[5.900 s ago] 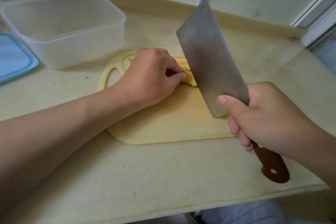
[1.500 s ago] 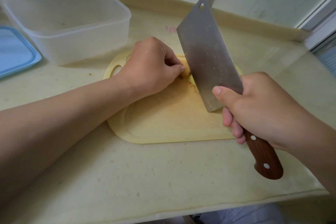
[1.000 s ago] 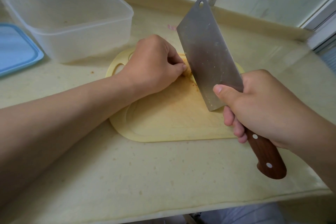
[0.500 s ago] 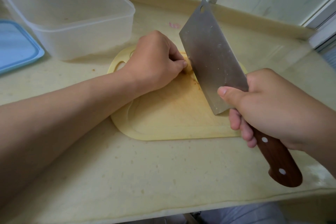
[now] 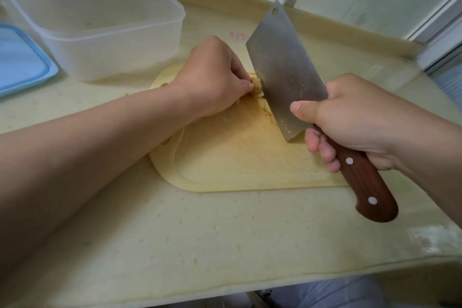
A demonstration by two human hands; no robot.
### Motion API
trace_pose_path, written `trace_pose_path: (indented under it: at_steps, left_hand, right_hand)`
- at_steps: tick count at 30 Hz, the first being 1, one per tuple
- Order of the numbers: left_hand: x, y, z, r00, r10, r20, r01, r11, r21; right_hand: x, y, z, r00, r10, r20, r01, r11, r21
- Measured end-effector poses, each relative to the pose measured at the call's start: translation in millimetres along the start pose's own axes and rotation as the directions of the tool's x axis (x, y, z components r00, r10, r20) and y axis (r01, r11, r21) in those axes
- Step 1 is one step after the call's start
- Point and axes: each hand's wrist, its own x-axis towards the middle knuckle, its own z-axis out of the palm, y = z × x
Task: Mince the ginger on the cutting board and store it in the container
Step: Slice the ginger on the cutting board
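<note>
A: Right hand (image 5: 355,122) closed around the cleaver (image 5: 282,70) where blade meets wooden handle, thumb pressed flat on the blade's near face. Blade tilted, edge down on the cutting board (image 5: 237,157).

B: And at nine o'clock from the blade?

A: Left hand (image 5: 212,77) curled, fingertips pinching the ginger (image 5: 256,86), a small brownish-yellow lump, just beside the steel. Mostly hidden under the knuckles; impossible to tell how much is left.

B: Advice for the cut?

A: Probably best to keep fingertips tucked behind the knuckles, let the flat of the blade ride against them, and take thin slices. Likely wise to drop the pinch once the lump gets too small, then rock the edge over the pile.

B: Further out?

A: Board lying on the pale counter (image 5: 200,245), stained orange near the blade. Clear container (image 5: 100,40) at ten o'clock from the left hand, open, seemingly empty apart from a speck or two. Blue lid (image 5: 22,62) beside it at nine o'clock, flat on the counter.

B: So storage not yet begun?

A: Judging by the container, no. Mincing barely under way.
</note>
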Motion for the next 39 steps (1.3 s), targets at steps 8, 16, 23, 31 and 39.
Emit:
trace_pose_path:
  at_steps: [8, 16, 23, 31, 39]
  left_hand:
    - [-4, 1, -5, 1.000, 0.001, 0.020, -0.001, 1.000, 0.000]
    - [-8, 3, -8, 0.993, 0.118, 0.022, -0.120, 0.984, 0.129]
    - [-10, 2, -10, 0.974, 0.225, 0.027, -0.224, 0.940, 0.256]
    - [-11, 2, -9, 0.973, 0.229, 0.023, -0.227, 0.944, 0.241]
    - [-8, -2, -8, 0.976, 0.219, 0.003, -0.214, 0.951, 0.223]
  right_hand:
    - [-2, 8, 0, 1.000, 0.004, 0.022, -0.006, 0.995, 0.097]
    - [-3, 10, 0, 1.000, -0.024, 0.017, 0.022, 0.994, 0.109]
    - [-3, 9, -1, 0.999, -0.039, 0.037, 0.035, 0.995, 0.096]
    - [-3, 0, -3, 0.998, -0.054, 0.046, 0.052, 0.998, 0.046]
    - [-10, -1, -6, 0.998, -0.032, 0.048, 0.031, 1.000, 0.003]
